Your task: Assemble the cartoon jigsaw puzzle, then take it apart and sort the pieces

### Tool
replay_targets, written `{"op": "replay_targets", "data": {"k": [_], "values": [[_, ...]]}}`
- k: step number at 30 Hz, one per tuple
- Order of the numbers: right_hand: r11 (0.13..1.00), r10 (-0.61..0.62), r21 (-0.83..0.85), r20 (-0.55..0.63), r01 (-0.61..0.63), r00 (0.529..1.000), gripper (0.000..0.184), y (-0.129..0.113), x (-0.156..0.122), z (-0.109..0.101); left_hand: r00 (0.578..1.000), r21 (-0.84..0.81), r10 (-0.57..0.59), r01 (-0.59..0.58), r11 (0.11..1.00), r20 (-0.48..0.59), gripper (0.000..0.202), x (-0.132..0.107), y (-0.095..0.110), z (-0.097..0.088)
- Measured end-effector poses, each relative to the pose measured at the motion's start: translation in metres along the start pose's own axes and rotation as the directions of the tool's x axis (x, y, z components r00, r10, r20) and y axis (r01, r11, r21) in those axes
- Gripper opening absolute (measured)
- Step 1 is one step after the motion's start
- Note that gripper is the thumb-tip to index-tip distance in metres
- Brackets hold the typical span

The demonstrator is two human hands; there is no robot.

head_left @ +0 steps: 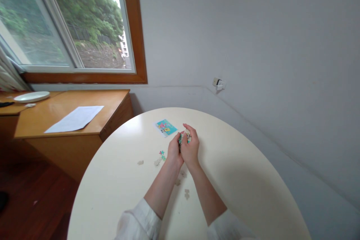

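Above the middle of the round table, my left hand (174, 147) and my right hand (191, 148) are cupped together. Between them sits a bunch of small jigsaw puzzle pieces (180, 139), mostly green and white at the visible edges. My fingers close round the pieces and hide most of them. Just beyond the hands lies a colourful picture card (166, 128), mainly turquoise with pink and yellow figures. Left of my left wrist are a few loose coloured puzzle pieces (162, 156). A pale piece (187, 194) lies between my forearms.
The cream round table (239, 187) stands close to the wall. Another pale puzzle piece (140, 162) lies farther left on it. A wooden desk (112, 110) at the left bears a sheet of paper (75, 119) and a white plate (32, 97). A plug sits in the wall socket (218, 83).
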State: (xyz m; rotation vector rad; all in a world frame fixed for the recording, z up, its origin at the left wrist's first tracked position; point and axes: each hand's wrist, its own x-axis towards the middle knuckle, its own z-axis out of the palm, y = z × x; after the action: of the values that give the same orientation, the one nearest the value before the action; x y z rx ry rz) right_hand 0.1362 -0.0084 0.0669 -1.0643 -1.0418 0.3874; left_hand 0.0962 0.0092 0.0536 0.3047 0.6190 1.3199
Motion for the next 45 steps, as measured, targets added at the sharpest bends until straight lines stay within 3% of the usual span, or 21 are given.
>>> {"op": "replay_targets", "data": {"k": [5, 11, 16, 19, 22, 27, 33, 38, 42, 45], "values": [[0.999, -0.023, -0.026, -0.056, 0.021, 0.998, 0.028, -0.001, 0.000, -0.001, 0.998, -0.022, 0.001, 0.000, 1.000, 0.064, 0.008, -0.006, 0.001, 0.005], [0.978, 0.185, 0.127, -0.148, -0.167, 0.972, 0.026, 0.013, 0.001, 0.001, 0.999, 0.018, 0.016, -0.015, 1.000, -0.044, 0.013, -0.007, 0.000, 0.005], [0.810, 0.436, 0.476, -0.098, -0.343, 0.895, 0.036, 0.018, -0.001, 0.006, 0.994, -0.019, 0.052, -0.054, 0.998, -0.097, 0.015, -0.004, -0.001, 0.002], [0.730, 0.498, 0.553, -0.030, -0.401, 0.866, 0.041, 0.014, -0.002, 0.007, 0.984, -0.021, 0.080, -0.084, 0.996, -0.157, 0.022, -0.003, 0.000, 0.002], [0.729, 0.489, 0.536, 0.029, -0.427, 0.872, 0.039, 0.007, -0.003, 0.008, 0.984, -0.021, 0.090, -0.094, 0.995, -0.153, 0.022, 0.000, -0.001, 0.001], [0.806, 0.439, 0.407, 0.072, -0.429, 0.895, 0.029, 0.002, -0.005, 0.010, 0.997, -0.112, 0.013, -0.021, 0.993, -0.070, 0.006, 0.001, 0.002, 0.003], [0.959, 0.250, 0.132, 0.040, -0.253, 0.968, 0.026, 0.010, -0.003, 0.008, 0.994, -0.078, 0.027, -0.036, 0.996, -0.109, 0.010, -0.007, 0.006, 0.007], [0.994, 0.106, 0.013, -0.011, -0.106, 0.994, 0.030, 0.012, 0.001, 0.002, 0.989, 0.110, 0.142, -0.145, 0.983, 0.029, 0.017, -0.010, 0.001, 0.008], [0.990, 0.138, 0.042, -0.066, -0.135, 0.988, 0.031, 0.015, 0.002, 0.001, 0.987, 0.164, 0.156, -0.158, 0.974, 0.024, 0.018, -0.010, -0.003, 0.006], [0.953, 0.278, 0.140, -0.059, -0.267, 0.959, 0.031, 0.016, -0.001, 0.004, 0.977, 0.162, 0.214, -0.208, 0.965, -0.019, 0.014, -0.008, -0.004, 0.004]]}}
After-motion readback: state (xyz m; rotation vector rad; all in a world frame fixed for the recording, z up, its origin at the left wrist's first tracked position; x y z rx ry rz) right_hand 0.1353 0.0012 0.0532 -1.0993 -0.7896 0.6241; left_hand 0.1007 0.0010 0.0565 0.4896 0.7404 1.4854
